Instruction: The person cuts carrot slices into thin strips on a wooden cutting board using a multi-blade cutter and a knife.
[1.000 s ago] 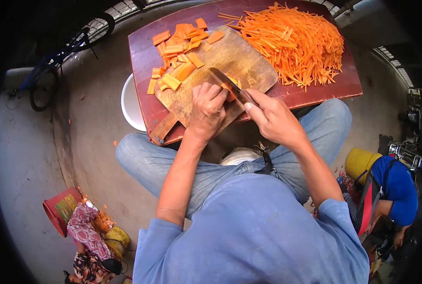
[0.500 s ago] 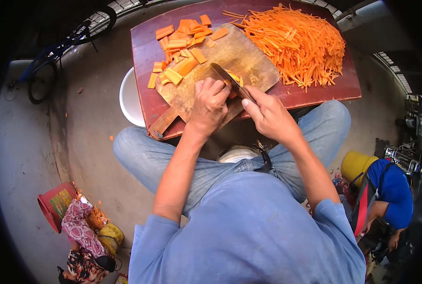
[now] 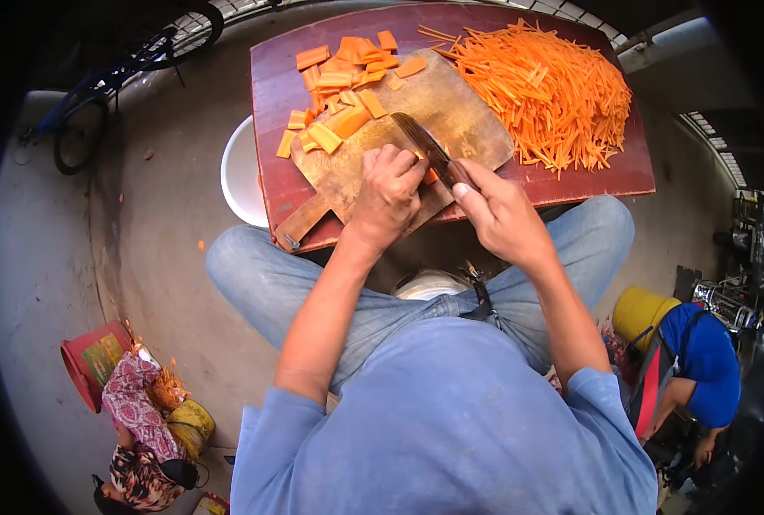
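Note:
My right hand (image 3: 506, 213) grips a knife (image 3: 425, 139) by its handle, the dark blade slanting up and left over the wooden cutting board (image 3: 459, 96). Right beside the blade, my left hand (image 3: 388, 193) is closed, its fingers curled down on a carrot piece (image 3: 431, 177) that shows only at its edge. Flat carrot pieces (image 3: 346, 122) lie along the board's left side and spill onto the red table (image 3: 280, 64). A big heap of carrot strips (image 3: 545, 94) rests on the table to the right, touching the board's far edge.
A white basin (image 3: 238, 176) stands left of the table. At lower left, a person sits near a red bucket (image 3: 81, 369) and a yellow bucket (image 3: 191, 427). Another person in blue bends by a yellow container (image 3: 642, 313) at lower right. A bicycle (image 3: 86, 120) is at upper left.
The whole view has shifted slightly. My knife now hides the carrot slices that showed to the right of its blade. My left hand still holds down the carrot piece.

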Demonstrator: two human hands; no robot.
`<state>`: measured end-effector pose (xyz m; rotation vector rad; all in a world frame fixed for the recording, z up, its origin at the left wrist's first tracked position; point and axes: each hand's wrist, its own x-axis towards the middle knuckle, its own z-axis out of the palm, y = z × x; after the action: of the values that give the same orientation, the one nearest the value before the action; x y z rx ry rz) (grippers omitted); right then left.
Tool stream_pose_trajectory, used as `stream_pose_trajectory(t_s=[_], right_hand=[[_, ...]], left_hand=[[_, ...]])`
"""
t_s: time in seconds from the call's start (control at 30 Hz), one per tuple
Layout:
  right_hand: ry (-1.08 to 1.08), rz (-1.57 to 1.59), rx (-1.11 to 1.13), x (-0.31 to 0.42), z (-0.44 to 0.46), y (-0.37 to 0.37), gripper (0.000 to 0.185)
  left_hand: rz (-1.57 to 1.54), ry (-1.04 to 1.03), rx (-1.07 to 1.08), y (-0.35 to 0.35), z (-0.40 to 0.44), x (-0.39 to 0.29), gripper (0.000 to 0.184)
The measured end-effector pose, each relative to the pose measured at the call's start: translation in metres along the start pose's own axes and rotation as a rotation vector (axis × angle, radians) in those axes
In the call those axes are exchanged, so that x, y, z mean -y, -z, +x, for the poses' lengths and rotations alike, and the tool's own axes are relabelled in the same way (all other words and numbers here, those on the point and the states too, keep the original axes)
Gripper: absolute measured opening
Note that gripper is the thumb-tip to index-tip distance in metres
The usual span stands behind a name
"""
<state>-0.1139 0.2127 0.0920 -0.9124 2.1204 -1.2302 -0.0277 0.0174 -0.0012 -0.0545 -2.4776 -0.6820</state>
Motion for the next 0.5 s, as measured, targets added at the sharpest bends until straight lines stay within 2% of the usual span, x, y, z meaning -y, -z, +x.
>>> stream_pose_trajectory(t_s=[0.13, 0.27, 0.33, 0.5], right_hand=[[0.055, 0.001, -0.068, -0.014, -0.004, -0.011, 0.020], [-0.088, -0.010, 0.063, 0.001, 0.016, 0.001, 0.020], [-0.047, -0.009, 0.036, 0.006, 0.002, 0.004, 0.020], [0.069, -0.048, -0.027, -0.006, 0.000, -0.012, 0.021]], left_hand=[[0.008, 0.002, -0.004, -0.002, -0.002, 0.000, 0.029], [-0.030, -0.003, -0.009, -0.004, -0.004, 0.003, 0.030], [-0.018, 0.002, -0.036, -0.004, -0.004, 0.001, 0.024], [-0.022, 0.031, 0.001, 0.001, -0.003, -0.002, 0.023]])
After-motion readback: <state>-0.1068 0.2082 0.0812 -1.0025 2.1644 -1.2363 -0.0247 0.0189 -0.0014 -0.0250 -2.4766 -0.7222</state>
